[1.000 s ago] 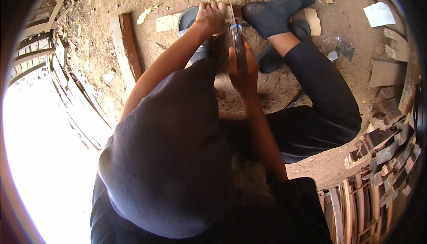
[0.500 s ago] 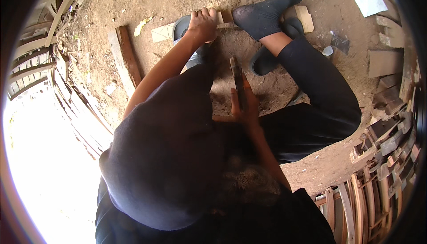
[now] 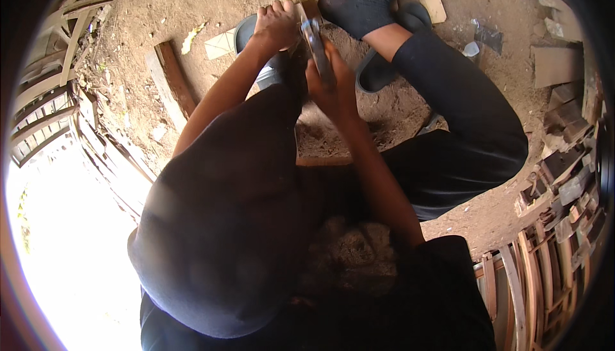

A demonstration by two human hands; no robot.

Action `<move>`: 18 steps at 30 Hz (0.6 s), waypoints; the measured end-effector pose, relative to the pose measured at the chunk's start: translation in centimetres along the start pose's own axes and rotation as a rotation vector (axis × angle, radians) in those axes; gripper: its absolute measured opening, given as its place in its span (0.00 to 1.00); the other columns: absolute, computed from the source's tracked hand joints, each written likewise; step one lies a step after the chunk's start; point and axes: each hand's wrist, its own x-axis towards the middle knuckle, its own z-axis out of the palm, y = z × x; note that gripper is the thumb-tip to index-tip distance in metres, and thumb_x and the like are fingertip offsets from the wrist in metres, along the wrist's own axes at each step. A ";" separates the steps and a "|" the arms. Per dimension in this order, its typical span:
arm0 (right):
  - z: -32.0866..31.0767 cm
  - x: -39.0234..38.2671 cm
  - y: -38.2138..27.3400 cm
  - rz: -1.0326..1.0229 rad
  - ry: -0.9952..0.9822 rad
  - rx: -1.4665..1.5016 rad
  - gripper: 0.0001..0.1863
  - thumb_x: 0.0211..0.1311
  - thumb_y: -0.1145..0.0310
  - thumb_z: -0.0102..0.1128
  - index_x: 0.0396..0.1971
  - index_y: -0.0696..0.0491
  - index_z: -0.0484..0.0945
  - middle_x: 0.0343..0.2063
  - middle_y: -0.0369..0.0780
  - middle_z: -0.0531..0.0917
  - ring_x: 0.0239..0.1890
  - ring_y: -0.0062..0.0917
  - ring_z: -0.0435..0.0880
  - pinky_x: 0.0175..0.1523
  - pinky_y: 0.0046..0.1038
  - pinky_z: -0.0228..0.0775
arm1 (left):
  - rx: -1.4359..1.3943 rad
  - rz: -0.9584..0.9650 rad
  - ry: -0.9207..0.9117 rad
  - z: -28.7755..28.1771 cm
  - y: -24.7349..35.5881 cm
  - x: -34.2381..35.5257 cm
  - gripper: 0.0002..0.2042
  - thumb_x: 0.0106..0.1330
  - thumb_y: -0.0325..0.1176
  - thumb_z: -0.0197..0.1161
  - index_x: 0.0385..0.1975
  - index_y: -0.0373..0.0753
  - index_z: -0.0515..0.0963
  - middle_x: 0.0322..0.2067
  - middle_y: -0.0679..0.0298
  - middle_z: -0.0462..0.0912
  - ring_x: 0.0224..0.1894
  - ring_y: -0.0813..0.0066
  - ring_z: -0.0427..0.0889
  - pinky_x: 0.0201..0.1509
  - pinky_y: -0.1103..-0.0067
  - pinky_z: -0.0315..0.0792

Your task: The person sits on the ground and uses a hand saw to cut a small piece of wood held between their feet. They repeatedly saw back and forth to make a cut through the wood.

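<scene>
A pale board (image 3: 220, 44) lay on the dirt ground (image 3: 147, 5), its left end jutting past a dark slipper (image 3: 243, 29). The left hand (image 3: 277, 27), fingers bent together, gripped its right part. Beside it, the right hand (image 3: 333, 88) wrapped round a saw-like tool (image 3: 319, 56). A sawing stroke seemed in hand, the next calling for a steady board. A socked foot (image 3: 359, 6) rested just rightward.
</scene>
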 end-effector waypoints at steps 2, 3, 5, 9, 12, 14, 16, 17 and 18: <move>-0.9 -1.3 -0.4 0.029 0.006 0.061 0.26 0.58 0.74 0.52 0.60 0.59 0.67 0.40 0.47 0.82 0.40 0.26 0.83 0.43 0.27 0.73 | 0.002 0.022 0.017 -0.1 -0.2 0.2 0.24 0.60 0.42 0.59 0.47 0.29 0.63 0.45 0.44 0.74 0.51 0.49 0.76 0.59 0.61 0.62; -0.7 -4.0 0.9 -0.045 0.064 0.065 0.25 0.58 0.73 0.52 0.58 0.59 0.68 0.37 0.47 0.82 0.38 0.26 0.83 0.41 0.28 0.73 | 0.016 0.006 0.025 0.1 -0.4 0.1 0.24 0.60 0.42 0.59 0.47 0.29 0.63 0.45 0.43 0.74 0.51 0.50 0.76 0.59 0.61 0.62; -0.5 -5.4 1.9 -0.108 0.127 0.086 0.25 0.57 0.74 0.52 0.57 0.60 0.69 0.36 0.48 0.82 0.37 0.27 0.83 0.40 0.29 0.73 | 0.039 -0.020 0.035 0.8 -0.5 -0.7 0.24 0.60 0.43 0.59 0.46 0.29 0.63 0.45 0.43 0.74 0.51 0.50 0.76 0.58 0.60 0.63; -0.1 -0.7 0.5 -0.040 0.061 0.058 0.26 0.56 0.76 0.49 0.58 0.61 0.68 0.41 0.50 0.81 0.42 0.33 0.83 0.44 0.30 0.73 | 0.057 -0.002 0.013 0.2 -0.5 0.0 0.27 0.58 0.44 0.60 0.48 0.29 0.62 0.46 0.43 0.74 0.51 0.50 0.76 0.58 0.60 0.63; 0.7 -1.1 2.0 -0.092 0.117 -0.062 0.27 0.55 0.76 0.49 0.58 0.62 0.67 0.39 0.52 0.81 0.40 0.36 0.84 0.44 0.31 0.74 | 0.023 0.056 0.093 0.0 0.4 -0.1 0.27 0.59 0.44 0.60 0.48 0.29 0.62 0.45 0.44 0.74 0.52 0.50 0.76 0.58 0.60 0.64; 1.2 -2.4 2.5 -0.214 0.141 -0.060 0.26 0.54 0.76 0.50 0.56 0.62 0.68 0.34 0.52 0.81 0.36 0.36 0.84 0.40 0.32 0.74 | 0.074 -0.025 0.033 0.7 -1.1 -0.6 0.27 0.58 0.44 0.60 0.49 0.29 0.63 0.48 0.43 0.73 0.52 0.49 0.75 0.59 0.60 0.63; 0.3 -5.2 2.4 -0.194 0.170 -0.026 0.25 0.54 0.75 0.50 0.55 0.61 0.69 0.32 0.51 0.80 0.34 0.37 0.83 0.38 0.34 0.73 | 0.068 0.002 0.015 1.0 -0.4 -0.2 0.26 0.57 0.41 0.62 0.48 0.29 0.62 0.47 0.44 0.73 0.53 0.49 0.75 0.59 0.59 0.64; 0.5 -5.3 2.2 -0.169 0.146 0.002 0.25 0.54 0.74 0.50 0.55 0.60 0.69 0.32 0.51 0.80 0.34 0.39 0.83 0.39 0.35 0.73 | 0.054 -0.020 0.008 1.2 -0.6 -0.6 0.26 0.57 0.41 0.62 0.48 0.29 0.63 0.47 0.45 0.73 0.52 0.49 0.75 0.59 0.60 0.64; 0.9 -3.3 1.0 -0.084 0.107 0.016 0.26 0.54 0.73 0.49 0.56 0.59 0.68 0.35 0.52 0.81 0.37 0.43 0.82 0.43 0.37 0.73 | 0.037 -0.026 0.010 0.7 -0.4 -0.6 0.25 0.57 0.41 0.62 0.47 0.29 0.63 0.46 0.45 0.73 0.52 0.49 0.76 0.58 0.60 0.64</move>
